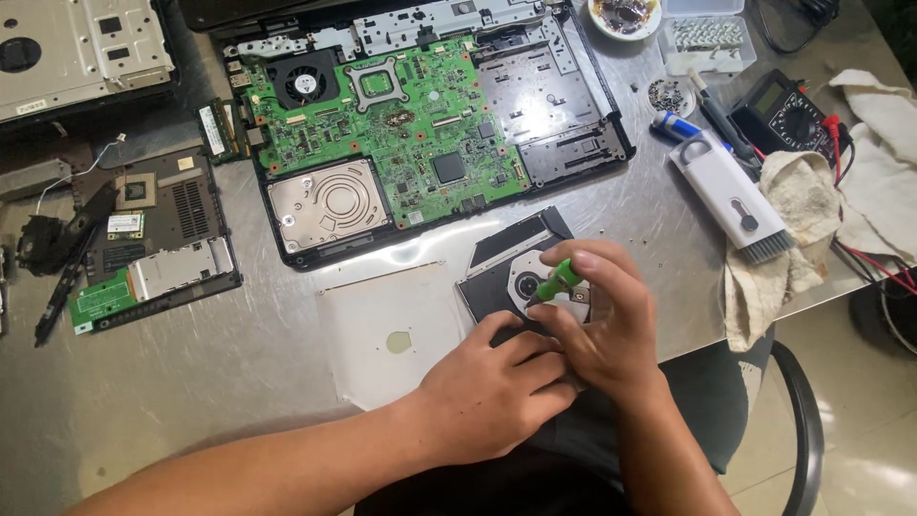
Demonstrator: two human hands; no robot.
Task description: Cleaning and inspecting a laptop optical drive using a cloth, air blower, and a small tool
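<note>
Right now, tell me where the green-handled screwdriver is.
The green-handled screwdriver is in the right hand, low centre-right, tip down on the optical drive below the opened laptop.

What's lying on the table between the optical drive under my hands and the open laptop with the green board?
In the head view, nothing lies between the optical drive and the laptop; only a short strip of bare metal table shows there.

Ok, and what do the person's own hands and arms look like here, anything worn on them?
Both are bare. The left hand and the right hand show no gloves, rings or wristband. Both forearms are uncovered as far as the bottom edge of the picture; no sleeve, watch or strap shows. Fingernails look short and unpainted. No cables or markings on either arm.
</note>
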